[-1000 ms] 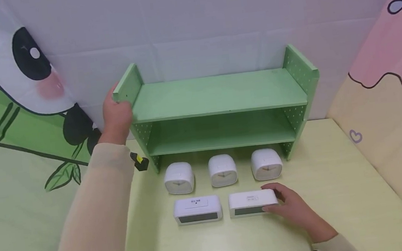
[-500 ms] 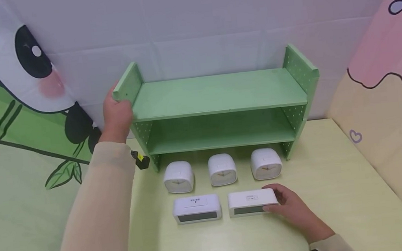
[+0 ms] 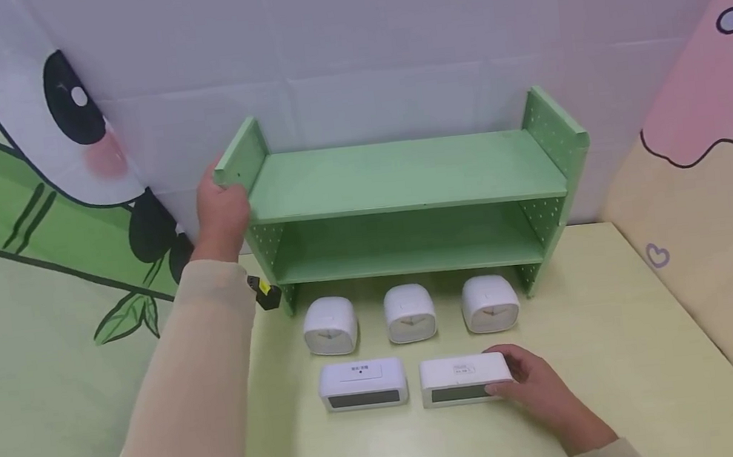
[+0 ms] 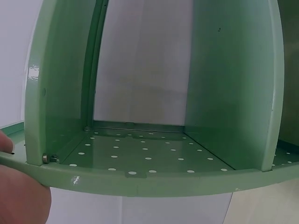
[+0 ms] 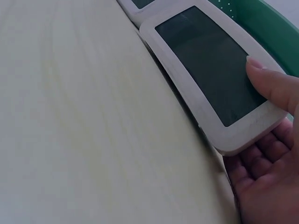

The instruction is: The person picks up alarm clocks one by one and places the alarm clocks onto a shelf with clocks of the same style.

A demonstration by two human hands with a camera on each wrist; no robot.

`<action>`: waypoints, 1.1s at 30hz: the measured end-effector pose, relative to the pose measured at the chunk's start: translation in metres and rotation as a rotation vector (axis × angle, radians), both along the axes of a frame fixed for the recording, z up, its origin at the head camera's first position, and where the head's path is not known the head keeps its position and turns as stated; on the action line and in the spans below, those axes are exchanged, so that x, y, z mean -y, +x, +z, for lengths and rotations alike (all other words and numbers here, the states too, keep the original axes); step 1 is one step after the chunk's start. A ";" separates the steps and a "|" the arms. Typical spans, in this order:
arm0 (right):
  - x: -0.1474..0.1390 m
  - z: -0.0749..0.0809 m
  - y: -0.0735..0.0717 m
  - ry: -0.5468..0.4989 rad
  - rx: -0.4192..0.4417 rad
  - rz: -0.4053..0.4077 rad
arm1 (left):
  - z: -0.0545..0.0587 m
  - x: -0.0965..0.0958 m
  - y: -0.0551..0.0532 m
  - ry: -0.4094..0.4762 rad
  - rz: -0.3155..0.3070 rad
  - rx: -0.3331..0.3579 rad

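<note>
A: Holding what with the left hand?

B: Gripping the shiny green shelf with flat boards by its left side; with the right hand, grasping one end of the long white box clock, thumb in front, other fingers behind.

A: Found where?

B: In front of the shelf, just right of the matching pale white box clock, near the three small white clocks with round corners; flat on the pale yellow wood-look table or a tiny bit up, hard to tell.

A: How to do the holding well?

B: Pinch snugly, not too hard; maybe better to rest the thumb on the white rim, not on the dark flat screen; try to keep the bottom level, so as not to bump the other clocks; with the left hand, hold steady without pulling.

A: Seeing what in one view but not another?

B: From the head, a small gap between the two box clocks, plus tiny print on top; from the right wrist, no clear gap, but a close look at the thumb on the screen and the curled fingers; from the left wrist, a little metal bolt and an open back, with pale wall behind.
</note>
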State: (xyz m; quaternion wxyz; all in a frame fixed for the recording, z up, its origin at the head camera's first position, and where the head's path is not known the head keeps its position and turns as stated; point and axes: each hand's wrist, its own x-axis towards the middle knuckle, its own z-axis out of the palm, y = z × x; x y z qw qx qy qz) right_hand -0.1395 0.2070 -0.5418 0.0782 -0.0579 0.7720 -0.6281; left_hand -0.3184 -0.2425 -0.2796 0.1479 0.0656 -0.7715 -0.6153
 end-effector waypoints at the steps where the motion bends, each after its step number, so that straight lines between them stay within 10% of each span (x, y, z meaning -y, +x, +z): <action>1: 0.000 0.000 0.001 -0.005 -0.001 -0.001 | -0.001 0.000 0.000 -0.001 -0.002 0.006; 19: -0.005 0.010 0.011 -0.086 0.031 -0.072 | -0.002 0.000 0.001 0.003 -0.013 -0.009; 33: -0.006 0.034 0.015 -0.183 -0.108 -0.019 | -0.002 -0.001 0.000 0.003 -0.012 -0.027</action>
